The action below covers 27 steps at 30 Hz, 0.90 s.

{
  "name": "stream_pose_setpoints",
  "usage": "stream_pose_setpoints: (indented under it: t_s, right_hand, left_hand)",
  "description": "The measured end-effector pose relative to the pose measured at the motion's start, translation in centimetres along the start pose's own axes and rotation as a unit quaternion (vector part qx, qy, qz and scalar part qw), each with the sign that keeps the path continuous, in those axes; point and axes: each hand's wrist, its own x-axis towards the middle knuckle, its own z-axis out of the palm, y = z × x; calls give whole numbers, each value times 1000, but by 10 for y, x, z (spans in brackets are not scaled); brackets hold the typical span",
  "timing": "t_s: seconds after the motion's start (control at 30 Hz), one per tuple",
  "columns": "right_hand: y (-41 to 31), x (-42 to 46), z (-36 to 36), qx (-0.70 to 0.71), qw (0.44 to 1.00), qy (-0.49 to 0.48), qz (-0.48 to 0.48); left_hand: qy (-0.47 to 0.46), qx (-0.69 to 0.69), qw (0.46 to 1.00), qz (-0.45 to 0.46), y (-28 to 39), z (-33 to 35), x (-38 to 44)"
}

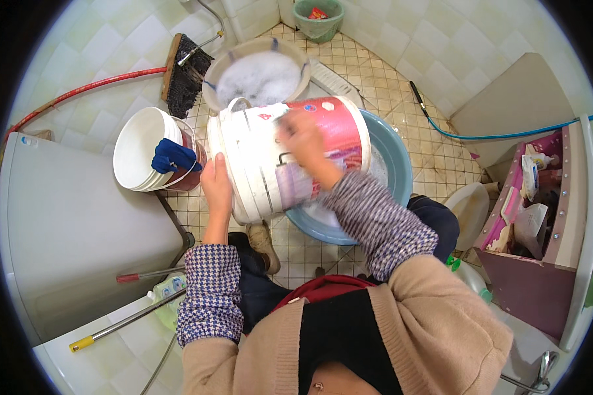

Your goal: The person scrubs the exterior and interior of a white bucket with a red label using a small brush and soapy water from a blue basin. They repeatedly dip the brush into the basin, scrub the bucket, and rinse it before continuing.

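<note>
A large white plastic bucket (249, 163) with a red and purple printed label lies tilted on its side above a blue basin (400, 163). My left hand (216, 185) grips it at the ribbed left end, the thumb on the outer wall. Blurred by motion, my right hand (303, 140) is curled against the labelled side; whether it holds a cloth or scrubber is hidden. Soapy water (377, 165) shows in the basin past the bucket. Left of my left hand stands a second white bucket (141, 148), with a dark blue cloth (175, 155) over its side.
Behind the bucket sits a beige basin (303, 81) of suds. A broom (183, 69) leans at the left wall, near a grey appliance (89, 207). On the right are a blue hose (513, 140) and an open purple box (523, 291) of bottles. A green bin (321, 32) stands far back.
</note>
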Motion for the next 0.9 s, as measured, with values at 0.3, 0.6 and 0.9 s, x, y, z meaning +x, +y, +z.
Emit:
stream_pose_setpoints:
  t_s: [0.3, 0.6, 0.9]
  right_hand:
    - [69, -3, -92, -268, 945, 178, 54]
    - [72, 24, -102, -233, 932, 53, 274]
    - [-10, 6, 2, -55, 996, -37, 56]
  left_hand:
    - [38, -172, 981, -83, -7, -5, 20]
    - [-118, -295, 943, -100, 30, -10, -4]
    - [-47, -165, 983, -58, 18, 33, -8]
